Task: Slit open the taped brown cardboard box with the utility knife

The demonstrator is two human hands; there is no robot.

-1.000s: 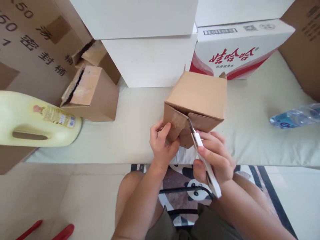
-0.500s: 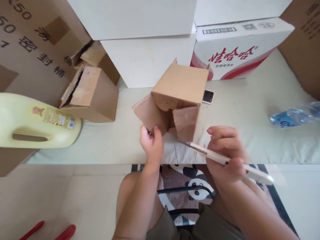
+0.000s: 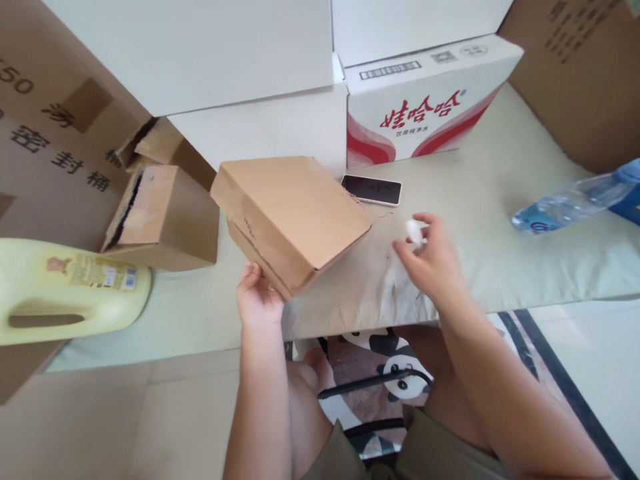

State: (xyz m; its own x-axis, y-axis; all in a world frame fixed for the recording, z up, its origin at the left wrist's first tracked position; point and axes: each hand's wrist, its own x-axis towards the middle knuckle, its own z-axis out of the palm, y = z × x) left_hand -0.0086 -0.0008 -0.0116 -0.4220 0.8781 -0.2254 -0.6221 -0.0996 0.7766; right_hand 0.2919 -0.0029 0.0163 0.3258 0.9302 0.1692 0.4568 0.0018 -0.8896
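Observation:
Tilted above the cloth-covered surface, a small brown cardboard box (image 3: 295, 213) rests in my left hand (image 3: 259, 297). That hand is closed on its near lower left edge, fingers partly hidden under the box. My right hand (image 3: 433, 260) is to the right of the box, apart from it, and is slightly blurred. Between its thumb and fingers is a white utility knife (image 3: 414, 231), of which only a short blurred end shows. A phone (image 3: 373, 189) with a dark screen lies just behind the box.
White cartons (image 3: 270, 133) stand along the back, with a red-and-white carton (image 3: 415, 117) beside them. On the left are a torn-open cardboard box (image 3: 185, 223) and a pale yellow jug (image 3: 75, 287). A clear plastic bottle (image 3: 565, 203) lies at the right.
The box has turned: its open flaps faced me, and now a closed face shows. My left hand has gone left with it. My right hand has moved up and the knife no longer points at the box.

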